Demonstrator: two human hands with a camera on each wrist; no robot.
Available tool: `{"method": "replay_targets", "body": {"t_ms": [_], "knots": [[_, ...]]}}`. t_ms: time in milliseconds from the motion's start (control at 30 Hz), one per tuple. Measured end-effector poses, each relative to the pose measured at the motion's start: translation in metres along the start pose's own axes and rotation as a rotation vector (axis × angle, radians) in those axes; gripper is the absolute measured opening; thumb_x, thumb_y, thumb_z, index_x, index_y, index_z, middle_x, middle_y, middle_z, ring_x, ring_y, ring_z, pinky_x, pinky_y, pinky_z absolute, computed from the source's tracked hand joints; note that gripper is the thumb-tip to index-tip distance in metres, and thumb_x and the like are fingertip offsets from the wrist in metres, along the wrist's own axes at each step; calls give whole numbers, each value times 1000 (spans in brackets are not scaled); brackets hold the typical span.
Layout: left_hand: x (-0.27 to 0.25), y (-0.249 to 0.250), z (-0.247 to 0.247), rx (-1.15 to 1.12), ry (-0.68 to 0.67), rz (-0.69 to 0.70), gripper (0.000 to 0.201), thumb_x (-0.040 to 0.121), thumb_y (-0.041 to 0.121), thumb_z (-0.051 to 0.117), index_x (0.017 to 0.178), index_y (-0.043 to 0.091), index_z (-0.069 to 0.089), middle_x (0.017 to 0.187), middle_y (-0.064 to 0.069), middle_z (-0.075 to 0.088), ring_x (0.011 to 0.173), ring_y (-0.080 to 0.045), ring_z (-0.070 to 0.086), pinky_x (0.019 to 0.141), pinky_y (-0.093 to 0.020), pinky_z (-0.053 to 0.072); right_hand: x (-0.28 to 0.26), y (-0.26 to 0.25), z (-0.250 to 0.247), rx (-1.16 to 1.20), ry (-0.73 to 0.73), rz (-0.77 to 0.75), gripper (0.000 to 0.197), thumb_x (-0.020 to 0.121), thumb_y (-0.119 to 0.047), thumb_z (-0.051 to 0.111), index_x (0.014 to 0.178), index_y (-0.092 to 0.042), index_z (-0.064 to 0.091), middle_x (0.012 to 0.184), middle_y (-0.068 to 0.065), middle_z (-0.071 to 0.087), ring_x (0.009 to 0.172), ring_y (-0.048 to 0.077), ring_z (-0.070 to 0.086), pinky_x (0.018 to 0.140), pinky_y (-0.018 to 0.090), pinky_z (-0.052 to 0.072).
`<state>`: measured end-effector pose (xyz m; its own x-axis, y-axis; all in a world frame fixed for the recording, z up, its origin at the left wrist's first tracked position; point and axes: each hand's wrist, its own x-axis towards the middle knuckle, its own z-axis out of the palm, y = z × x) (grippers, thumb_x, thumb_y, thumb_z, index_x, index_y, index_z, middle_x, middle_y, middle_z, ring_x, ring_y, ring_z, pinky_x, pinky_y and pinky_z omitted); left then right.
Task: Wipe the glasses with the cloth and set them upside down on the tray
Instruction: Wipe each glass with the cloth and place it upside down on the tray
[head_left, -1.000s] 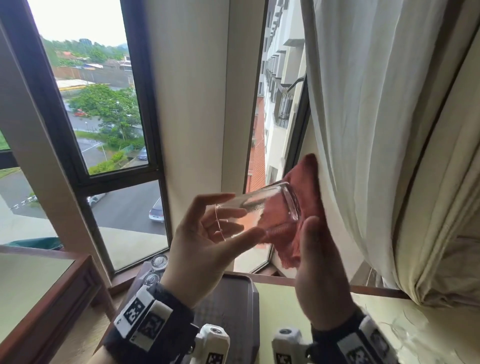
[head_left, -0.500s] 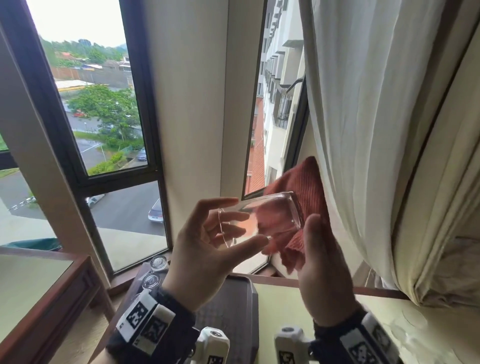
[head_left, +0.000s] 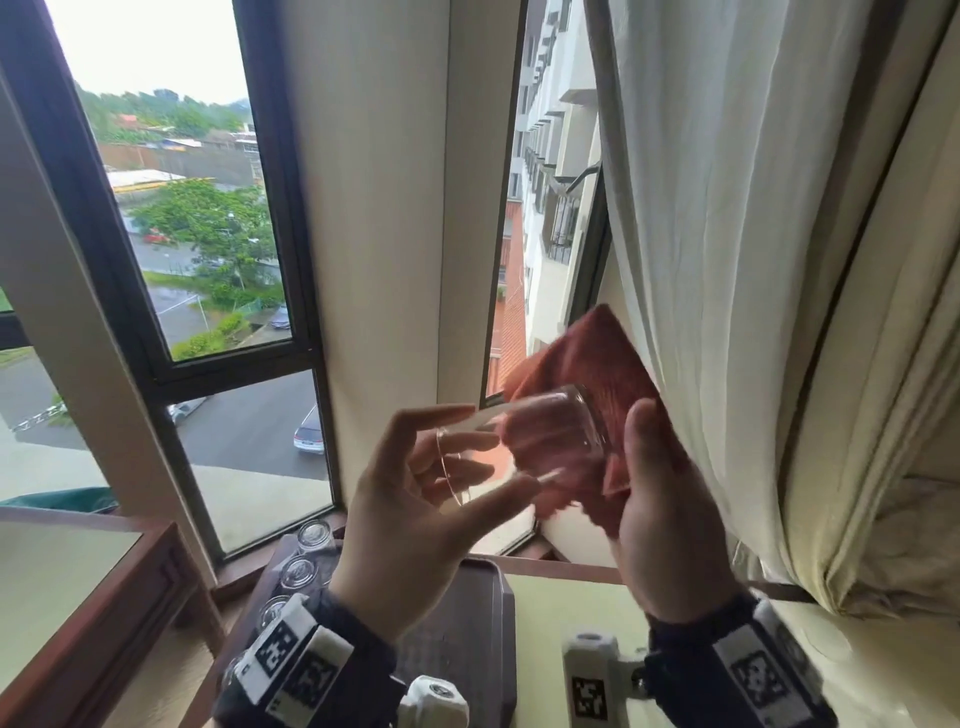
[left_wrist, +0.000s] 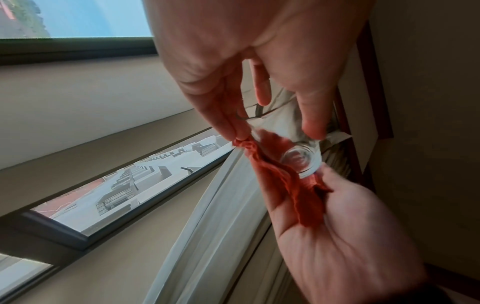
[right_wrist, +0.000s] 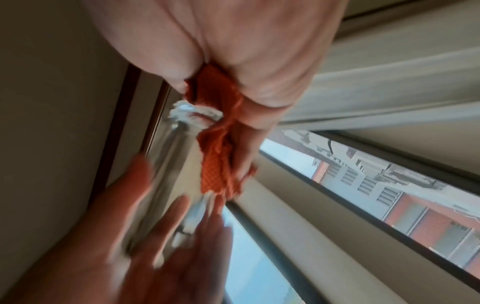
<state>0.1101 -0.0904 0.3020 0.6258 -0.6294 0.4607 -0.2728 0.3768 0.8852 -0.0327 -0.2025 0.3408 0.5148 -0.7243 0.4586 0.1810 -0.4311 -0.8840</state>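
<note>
I hold a clear drinking glass (head_left: 524, 447) on its side at chest height in front of the window. My left hand (head_left: 415, 499) grips it near the rim, thumb below and fingers above. My right hand (head_left: 660, 519) holds a red cloth (head_left: 602, 374) against the glass's thick base, thumb on the near side. In the left wrist view the glass (left_wrist: 298, 156) points its base at the cloth (left_wrist: 293, 191). The right wrist view shows the cloth (right_wrist: 221, 156) bunched in my right hand beside the blurred glass (right_wrist: 171, 164). A dark tray (head_left: 467, 623) lies below my hands.
Several clear glasses (head_left: 298, 571) stand in a row left of the tray, the farthest one (head_left: 314, 535) near the window sill. A cream curtain (head_left: 753, 260) hangs close on the right. A wooden table edge (head_left: 104, 597) sits at lower left.
The glass has tipped a little and turned between my hands while the cloth slid across its base. Both hands stay at about the same height.
</note>
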Motion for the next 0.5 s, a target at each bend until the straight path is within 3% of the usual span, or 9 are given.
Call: {"method": "replay_targets", "body": {"t_ms": [67, 100, 167, 200, 300, 367, 400, 433, 500], "knots": [[3, 0, -1, 15, 31, -29, 71, 60, 42, 101, 120, 32, 64, 109, 0, 79, 93, -26, 78, 87, -43, 65, -13, 12, 13, -82, 3, -182, 30, 103, -43, 30, 119, -40, 55, 94, -25, 72, 87, 3, 71, 63, 17, 55], [3, 0, -1, 30, 38, -42, 73, 59, 42, 102, 120, 32, 64, 109, 1, 79, 93, -25, 78, 88, -45, 65, -16, 15, 17, -124, -8, -294, 34, 106, -40, 32, 135, -39, 48, 117, -23, 68, 108, 9, 67, 79, 26, 57], [1, -2, -1, 55, 32, -53, 74, 57, 46, 103, 120, 36, 65, 108, 3, 79, 95, -23, 78, 90, -45, 64, -15, 19, 20, -326, -52, -512, 46, 108, -27, 37, 153, -19, 40, 158, -2, 43, 147, 28, 38, 115, 47, 40], [-1, -3, -1, 60, 20, -54, 73, 56, 47, 101, 119, 38, 65, 108, 2, 79, 95, -23, 77, 91, -44, 63, -10, 17, 19, -456, -74, -563, 46, 107, -22, 39, 151, -11, 42, 162, 4, 36, 152, 29, 28, 120, 52, 32], [-9, -4, 0, 45, -26, -68, 73, 55, 46, 100, 118, 39, 66, 111, -1, 79, 98, -24, 77, 91, -42, 62, 5, 2, 10, -502, -91, -537, 34, 107, -23, 45, 137, -22, 61, 136, 0, 65, 130, 15, 58, 103, 36, 51], [-12, -4, 0, 0, -23, -85, 72, 56, 41, 101, 118, 33, 66, 111, -5, 79, 97, -27, 77, 90, -42, 63, 10, -12, 2, -299, -116, -370, 28, 108, -32, 43, 113, -39, 69, 91, -10, 75, 83, 2, 69, 71, 20, 55], [-14, -5, 0, -27, -14, -88, 71, 56, 37, 100, 117, 29, 65, 110, -7, 79, 95, -29, 77, 88, -41, 63, 11, -16, -1, -172, -109, -240, 30, 107, -37, 41, 100, -37, 70, 73, -9, 72, 63, 3, 66, 57, 18, 51], [-15, -4, 0, -61, 1, -95, 69, 58, 34, 99, 116, 25, 64, 109, -10, 79, 94, -31, 77, 85, -40, 64, 9, -15, -4, -49, -86, -120, 34, 105, -39, 40, 94, -29, 70, 65, -6, 70, 55, 6, 64, 51, 17, 50], [-15, -1, 3, -119, 39, -116, 70, 61, 30, 101, 116, 15, 59, 107, -14, 78, 89, -33, 78, 78, -35, 64, 3, -4, -4, 178, -71, 52, 38, 99, -45, 40, 102, -21, 70, 74, -2, 76, 66, 12, 73, 56, 21, 57]]}}
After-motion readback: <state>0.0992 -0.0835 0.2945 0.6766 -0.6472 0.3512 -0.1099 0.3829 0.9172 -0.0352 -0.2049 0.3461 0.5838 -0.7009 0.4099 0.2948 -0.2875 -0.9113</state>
